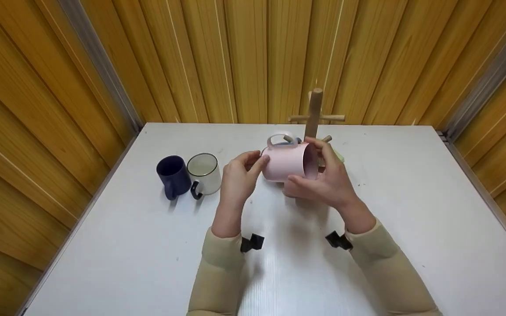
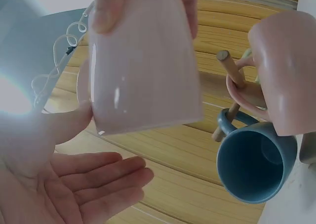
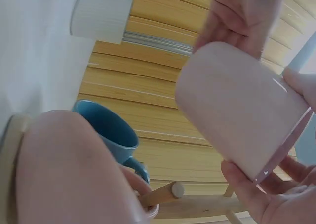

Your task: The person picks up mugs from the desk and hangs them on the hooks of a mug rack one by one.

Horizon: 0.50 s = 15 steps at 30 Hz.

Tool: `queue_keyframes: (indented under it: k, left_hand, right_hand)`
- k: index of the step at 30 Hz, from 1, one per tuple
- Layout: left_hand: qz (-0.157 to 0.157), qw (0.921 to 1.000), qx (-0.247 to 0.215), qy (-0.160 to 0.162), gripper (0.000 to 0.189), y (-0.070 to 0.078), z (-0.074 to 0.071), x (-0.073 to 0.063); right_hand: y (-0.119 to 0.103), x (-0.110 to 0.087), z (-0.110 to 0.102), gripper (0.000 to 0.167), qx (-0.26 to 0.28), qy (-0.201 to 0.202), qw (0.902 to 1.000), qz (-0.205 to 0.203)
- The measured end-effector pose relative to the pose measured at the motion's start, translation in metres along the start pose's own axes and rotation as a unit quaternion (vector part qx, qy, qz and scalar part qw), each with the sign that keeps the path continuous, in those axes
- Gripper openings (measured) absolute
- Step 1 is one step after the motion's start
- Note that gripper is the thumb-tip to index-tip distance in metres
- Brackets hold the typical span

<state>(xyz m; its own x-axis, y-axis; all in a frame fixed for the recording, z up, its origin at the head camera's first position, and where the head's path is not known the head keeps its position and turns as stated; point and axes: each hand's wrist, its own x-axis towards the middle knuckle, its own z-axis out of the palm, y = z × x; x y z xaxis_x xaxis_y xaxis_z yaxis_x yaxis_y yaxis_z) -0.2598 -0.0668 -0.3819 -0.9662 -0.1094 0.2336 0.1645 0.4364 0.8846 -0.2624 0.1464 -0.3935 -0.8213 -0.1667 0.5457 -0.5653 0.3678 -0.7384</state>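
A pale pink mug lies sideways in the air, its handle up and its mouth toward the right. My right hand grips it at the rim end, thumb and fingers on opposite sides. At the base end is my left hand, its thumb touching the mug's edge and its other fingers extended beside it, as the left wrist view shows. Behind the held mug, a second, deeper pink mug hangs by its handle on a peg of the wooden mug rack. A teal-blue mug hangs on another peg.
Left of my hands, a dark blue mug and a whitish mug with a dark rim and black handle stand side by side on the white table. Something light green shows behind my right hand. Wood-patterned walls enclose the table.
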Motion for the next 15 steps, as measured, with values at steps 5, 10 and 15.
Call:
queue_keyframes:
  k: [5,10,15]
  left_hand:
    - [-0.017,0.9953,-0.095,-0.008,0.032,-0.012,0.012,0.011]
    - [-0.001,0.9888,-0.149,0.012,0.03,-0.02,0.029,0.017]
    - [-0.012,0.9851,-0.172,0.006,0.033,-0.023,0.04,0.02]
  right_hand:
    - [-0.002,0.023,-0.001,0.083,0.02,0.024,0.9947,0.098]
    - [0.003,0.036,-0.003,0.082,0.02,0.032,0.9843,0.173]
    - [0.006,0.039,-0.005,0.088,0.004,0.031,0.9766,0.213]
